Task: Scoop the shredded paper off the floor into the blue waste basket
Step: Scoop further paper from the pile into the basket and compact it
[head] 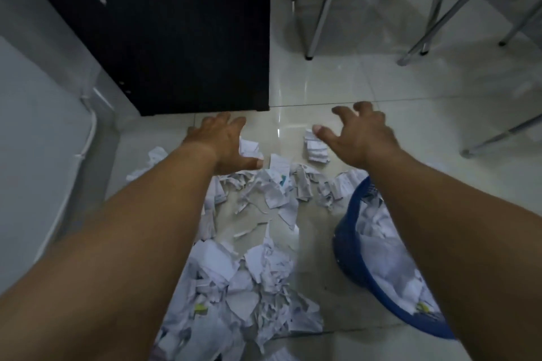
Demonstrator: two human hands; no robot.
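Both grips are wide and hold nothing; my left hand (225,142) hovers with fingers spread over the far-left edge of the shredded paper (264,193); my right hand (359,135) is clawed open, its thumb just beside a small stack of strips (315,149) lying apart from the main scatter. To scoop well, I judge I should set both hands down beyond the farthest scraps, little fingers on the floor (337,82), and rake inward so the outliers join the pile before I lift; palms pressed together under the bundle should keep strips from dribbling out. The paper runs in a loose band from my hands back to a thicker heap near me; the blue waste basket (344,243) sits at my right, just beside the scatter; it holds a bed of torn paper, partly hidden under my forearm.
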